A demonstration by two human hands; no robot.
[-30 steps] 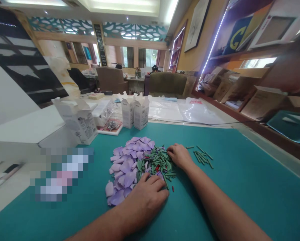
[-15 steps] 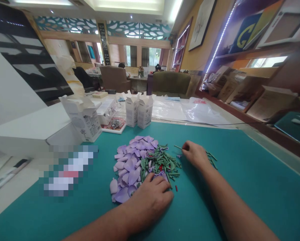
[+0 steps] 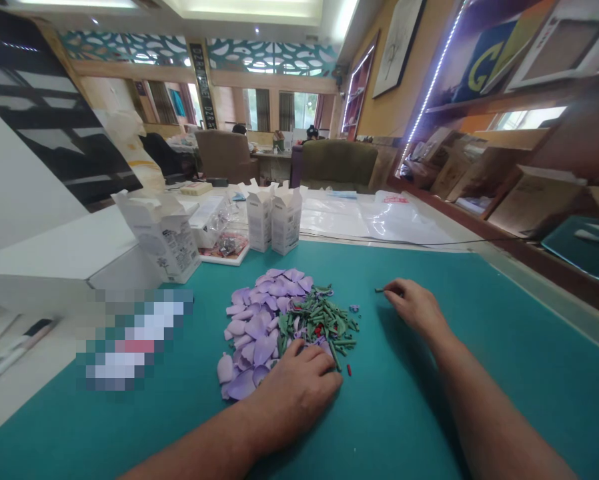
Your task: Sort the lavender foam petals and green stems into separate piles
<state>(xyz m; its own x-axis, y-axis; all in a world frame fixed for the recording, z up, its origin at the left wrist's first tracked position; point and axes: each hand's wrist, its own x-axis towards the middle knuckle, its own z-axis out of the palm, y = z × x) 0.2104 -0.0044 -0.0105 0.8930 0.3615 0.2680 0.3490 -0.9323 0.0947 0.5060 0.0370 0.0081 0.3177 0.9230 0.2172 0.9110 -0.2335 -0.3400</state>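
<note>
On the teal mat (image 3: 479, 373) lies a pile of purple petals (image 3: 259, 320) next to a heap of short green stem pieces (image 3: 322, 320) with a few red bits. My left hand (image 3: 292, 387) rests knuckles-up on the near edge of both piles, fingers curled. My right hand (image 3: 414, 307) lies to the right of the heap and pinches one green stem piece (image 3: 379, 290) at its fingertips. The small group of green pieces on the right is hidden under that hand.
Three opened white cartons (image 3: 167, 237) (image 3: 258, 223) (image 3: 285, 220) stand at the mat's far edge beside a tray of small parts (image 3: 224, 248). Clear plastic bags (image 3: 379, 223) lie behind. A white block (image 3: 54, 257) sits at the left. Shelves with boxes (image 3: 524, 193) run along the right.
My right hand has left the green heap and slid to the right with one green stem piece pinched in it. My left hand has stayed on the piles.
</note>
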